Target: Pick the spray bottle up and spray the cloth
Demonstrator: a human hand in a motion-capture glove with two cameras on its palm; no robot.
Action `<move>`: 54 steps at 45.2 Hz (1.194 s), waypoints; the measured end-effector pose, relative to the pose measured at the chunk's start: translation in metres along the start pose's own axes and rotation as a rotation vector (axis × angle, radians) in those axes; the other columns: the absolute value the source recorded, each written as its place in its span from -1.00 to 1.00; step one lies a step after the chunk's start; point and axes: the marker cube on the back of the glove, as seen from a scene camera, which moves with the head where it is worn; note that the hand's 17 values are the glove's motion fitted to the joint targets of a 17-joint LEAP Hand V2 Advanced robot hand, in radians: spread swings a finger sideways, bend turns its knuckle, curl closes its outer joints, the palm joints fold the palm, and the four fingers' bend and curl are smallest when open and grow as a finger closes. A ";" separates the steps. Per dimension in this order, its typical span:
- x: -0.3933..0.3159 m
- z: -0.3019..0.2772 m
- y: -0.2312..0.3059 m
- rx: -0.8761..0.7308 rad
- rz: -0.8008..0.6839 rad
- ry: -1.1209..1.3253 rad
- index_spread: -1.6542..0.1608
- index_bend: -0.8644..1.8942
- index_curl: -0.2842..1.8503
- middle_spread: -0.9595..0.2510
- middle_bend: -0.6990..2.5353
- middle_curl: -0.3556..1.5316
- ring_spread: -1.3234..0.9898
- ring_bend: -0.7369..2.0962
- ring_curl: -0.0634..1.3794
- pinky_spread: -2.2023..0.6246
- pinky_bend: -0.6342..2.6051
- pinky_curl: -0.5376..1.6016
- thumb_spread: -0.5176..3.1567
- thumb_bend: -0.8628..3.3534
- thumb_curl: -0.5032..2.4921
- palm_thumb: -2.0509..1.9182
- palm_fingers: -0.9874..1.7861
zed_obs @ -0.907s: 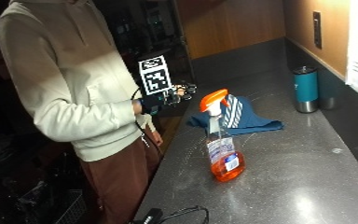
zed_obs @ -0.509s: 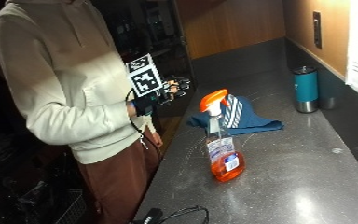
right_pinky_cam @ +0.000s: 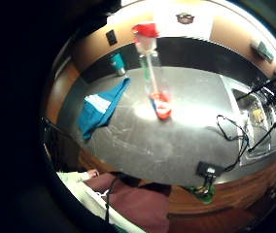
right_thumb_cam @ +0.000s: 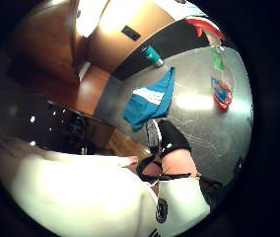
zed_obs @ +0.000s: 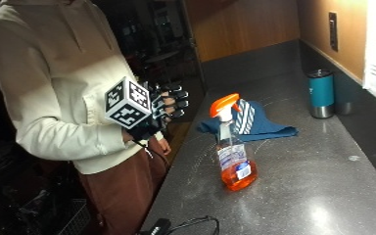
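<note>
Rising slightly and drawing back toward the cream-hooded chest since the earlier views, black-gloved right hand [zed_obs: 164, 105], fingers loosely spread, gripping nothing, well apart from the counter edge; reach not yet begun. Standing upright on the dark speckled countertop [zed_obs: 318, 196]: clear plastic spray bottle with orange trigger head and orange liquid [zed_obs: 233, 147], about a third full. Lying just behind it: crumpled blue cloth with white stripes [zed_obs: 250, 122].

Dark speckled countertop [zed_obs: 318, 196], spray bottle [zed_obs: 234, 147] upright, blue cloth [zed_obs: 250, 122] behind, teal tumbler [zed_obs: 321, 93] near wall
</note>
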 end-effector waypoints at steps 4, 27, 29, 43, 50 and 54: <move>0.010 0.010 0.000 0.008 0.055 -0.061 0.43 -0.30 -0.52 0.55 -0.44 -0.34 0.14 -0.24 -0.61 0.67 -0.38 -0.22 -0.18 -0.58 -0.43 0.40 -0.15; 0.087 0.077 -0.065 0.105 0.424 -0.487 0.48 -0.28 -0.53 0.56 -0.43 -0.29 0.11 -0.18 -0.53 0.64 -0.36 -0.18 -0.21 -0.61 -0.42 0.40 -0.13; 0.090 0.082 -0.069 0.100 0.452 -0.512 0.48 -0.29 -0.54 0.56 -0.43 -0.28 0.11 -0.18 -0.53 0.64 -0.36 -0.18 -0.21 -0.61 -0.42 0.39 -0.13; 0.084 0.113 -0.114 0.000 0.546 -0.589 0.49 -0.22 -0.52 0.52 -0.37 -0.25 0.09 -0.14 -0.52 0.63 -0.40 -0.21 -0.24 -0.61 -0.43 0.36 0.07; 0.079 0.119 -0.135 -0.027 0.547 -0.555 0.55 -0.14 -0.44 0.44 -0.33 -0.22 0.04 -0.11 -0.49 0.59 -0.50 -0.25 -0.23 -0.58 -0.41 0.43 0.50; 0.076 0.125 -0.145 -0.031 0.536 -0.540 0.59 -0.14 -0.40 0.41 -0.28 -0.17 0.02 -0.10 -0.44 0.53 -0.48 -0.22 -0.31 -0.57 -0.36 0.48 0.62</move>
